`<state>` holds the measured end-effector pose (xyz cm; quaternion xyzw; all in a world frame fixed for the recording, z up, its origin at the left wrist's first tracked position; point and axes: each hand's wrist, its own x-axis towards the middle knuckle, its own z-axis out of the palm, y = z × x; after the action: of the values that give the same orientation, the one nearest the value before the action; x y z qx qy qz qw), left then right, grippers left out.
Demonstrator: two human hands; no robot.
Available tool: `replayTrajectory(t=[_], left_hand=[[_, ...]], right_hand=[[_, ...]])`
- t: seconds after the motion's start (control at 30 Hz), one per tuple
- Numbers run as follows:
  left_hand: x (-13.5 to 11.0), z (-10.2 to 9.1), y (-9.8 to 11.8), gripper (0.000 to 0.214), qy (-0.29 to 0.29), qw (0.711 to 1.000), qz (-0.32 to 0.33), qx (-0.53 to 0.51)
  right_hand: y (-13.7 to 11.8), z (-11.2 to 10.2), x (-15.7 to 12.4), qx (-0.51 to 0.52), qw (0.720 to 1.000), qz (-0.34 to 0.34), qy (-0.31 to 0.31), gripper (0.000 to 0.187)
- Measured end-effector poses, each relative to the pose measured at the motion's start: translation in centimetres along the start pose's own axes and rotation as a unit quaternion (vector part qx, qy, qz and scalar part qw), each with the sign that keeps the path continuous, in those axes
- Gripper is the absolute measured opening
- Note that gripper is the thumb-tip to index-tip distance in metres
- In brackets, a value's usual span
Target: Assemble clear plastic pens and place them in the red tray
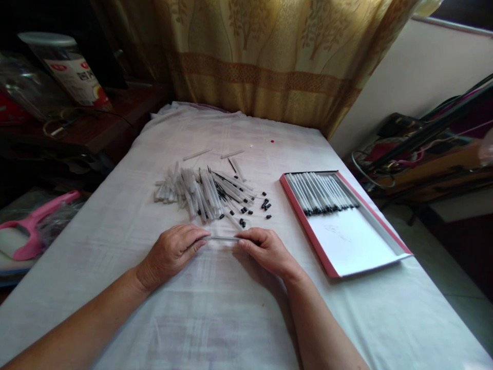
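Observation:
A slim pen barrel [223, 238] lies level between my two hands, with a dark line along it like a refill inside. My left hand [175, 252] pinches its left end and my right hand [265, 251] pinches its right end; both ends are hidden by fingers. Just beyond my hands is a loose pile of clear pen barrels [188, 190], with dark refills [227, 187] mixed in at its right. Small black end caps [265, 204] are scattered beside the pile. On the right, a shallow red-edged box [318, 241] holds a row of assembled pens [321, 192].
A white cloth [185, 318] covers the table. A red bit [272, 141] lies near the back. Past the left edge are a pink tape dispenser [38, 221] and a lidded jar [73, 72] on a dark cabinet. A patterned curtain [254, 61] hangs behind.

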<state>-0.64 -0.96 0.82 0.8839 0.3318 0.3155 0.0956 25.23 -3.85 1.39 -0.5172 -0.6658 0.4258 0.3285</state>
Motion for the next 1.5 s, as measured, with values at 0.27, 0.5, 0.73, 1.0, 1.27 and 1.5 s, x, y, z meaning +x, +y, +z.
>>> replayTrajectory(t=[0.27, 0.5, 0.73, 1.0, 1.27, 1.5], left_hand=[[-0.1, 0.0, -0.4, 0.017, 0.025, 0.999, 0.011, -0.035], [0.0, 0.1, -0.6, 0.017, 0.033, 0.998, -0.009, -0.047], [0.0, 0.5, -1.0, 0.035, 0.003, 0.990, -0.110, -0.085], [-0.1, 0.8, -1.8, 0.037, 0.026, 0.973, -0.195, -0.116], [0.3, 0.7, -1.7, 0.037, 0.025, 0.974, -0.202, -0.102], [0.5, 0.7, -1.7, 0.039, 0.017, 0.971, -0.213, -0.104]], right_hand=[[0.0, 0.4, 0.5, -0.015, 0.999, -0.038, -0.004, 0.018], [-0.3, 0.8, 0.7, -0.030, 0.999, -0.041, 0.003, 0.020], [-1.0, -2.2, 0.0, -0.066, 0.992, -0.048, 0.091, 0.022], [6.4, -18.6, 0.6, -0.187, 0.840, 0.131, 0.492, 0.037], [10.4, -21.5, 2.1, -0.327, 0.790, 0.283, 0.435, 0.034], [10.9, -21.3, 2.0, -0.342, 0.790, 0.312, 0.402, 0.036]])
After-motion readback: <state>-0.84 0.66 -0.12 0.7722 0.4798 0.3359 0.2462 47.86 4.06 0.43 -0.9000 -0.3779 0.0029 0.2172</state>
